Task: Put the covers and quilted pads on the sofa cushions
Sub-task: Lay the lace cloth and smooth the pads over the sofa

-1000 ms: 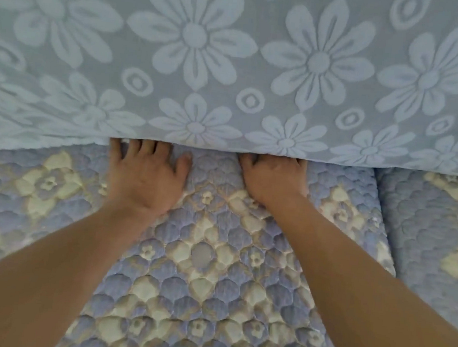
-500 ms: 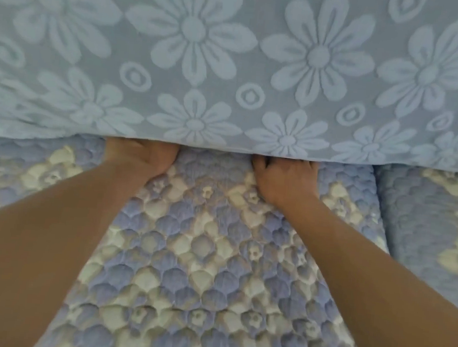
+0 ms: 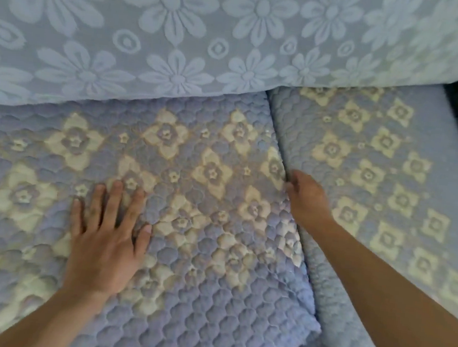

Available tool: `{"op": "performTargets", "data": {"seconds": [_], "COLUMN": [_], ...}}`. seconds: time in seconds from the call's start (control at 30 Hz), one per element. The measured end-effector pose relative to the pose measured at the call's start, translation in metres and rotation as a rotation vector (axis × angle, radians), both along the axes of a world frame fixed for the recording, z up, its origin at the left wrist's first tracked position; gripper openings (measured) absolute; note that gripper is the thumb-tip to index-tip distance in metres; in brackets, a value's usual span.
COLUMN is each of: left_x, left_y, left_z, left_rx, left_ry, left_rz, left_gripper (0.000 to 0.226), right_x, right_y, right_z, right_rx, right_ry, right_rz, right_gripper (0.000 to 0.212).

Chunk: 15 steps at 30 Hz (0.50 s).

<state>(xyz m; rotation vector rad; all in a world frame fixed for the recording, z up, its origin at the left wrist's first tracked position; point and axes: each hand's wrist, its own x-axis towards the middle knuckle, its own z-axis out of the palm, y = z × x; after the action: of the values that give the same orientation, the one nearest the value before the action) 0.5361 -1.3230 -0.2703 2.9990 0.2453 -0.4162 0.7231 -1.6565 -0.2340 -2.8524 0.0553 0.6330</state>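
Both hands drawn back from floral backrest cover (image 3: 180, 28), left hand (image 3: 103, 242) flat on quilted pad (image 3: 205, 199), right hand (image 3: 305, 197) gripping its edge

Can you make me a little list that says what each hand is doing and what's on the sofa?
left hand: lies flat, fingers spread, pressing on the middle quilted pad
right hand: at the right edge of that pad, fingers curled down into the seam; grip cannot be told
next pad: on the seat to the right, same flower pattern
back cover: pale blue with big daisies, hanging over the pads' far edge
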Motion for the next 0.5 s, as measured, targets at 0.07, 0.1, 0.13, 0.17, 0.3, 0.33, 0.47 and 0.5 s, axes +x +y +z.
{"op": "performTargets", "data": {"seconds": [0.07,0.1,0.13,0.17,0.3,0.33,0.47,0.5], "left_x": [0.0,-0.001,-0.001,-0.001,-0.003,-0.003,-0.003,-0.002], "left_y": [-0.003,-0.004,-0.004,-0.005,-0.007,-0.007,-0.009,-0.01], "left_z": [-0.001,-0.003,-0.005,-0.005,-0.006,-0.005,-0.008,-0.007], "left_rx": [0.011,0.018,0.026,0.035,0.052,0.056,0.08,0.078], "left_ry": [-0.008,-0.015,-0.019,-0.029,-0.056,-0.061,-0.064,-0.048], "left_rz": [0.006,0.012,0.018,0.018,0.023,0.02,0.009,0.014], "left_gripper": [0.069,0.069,0.069,0.069,0.068,0.067,0.066,0.066], "right_x": [0.04,0.057,0.071,0.081,0.085,0.087,0.087,0.084], "right_y": [0.02,0.031,0.042,0.052,0.059,0.056,0.054,0.055], "right_z": [-0.006,-0.009,-0.012,-0.015,-0.018,-0.019,-0.031,-0.034], "right_rx": [-0.001,-0.001,-0.009,-0.044,-0.272,-0.311,-0.264,-0.223], "right_ry": [-0.017,-0.006,0.003,0.005,-0.106,-0.164,-0.275,-0.275], "right_rz": [0.006,0.006,0.008,0.006,0.104,0.151,0.159,0.145], "right_gripper": [0.02,0.024,0.025,0.024,0.015,0.018,0.027,0.034]}}
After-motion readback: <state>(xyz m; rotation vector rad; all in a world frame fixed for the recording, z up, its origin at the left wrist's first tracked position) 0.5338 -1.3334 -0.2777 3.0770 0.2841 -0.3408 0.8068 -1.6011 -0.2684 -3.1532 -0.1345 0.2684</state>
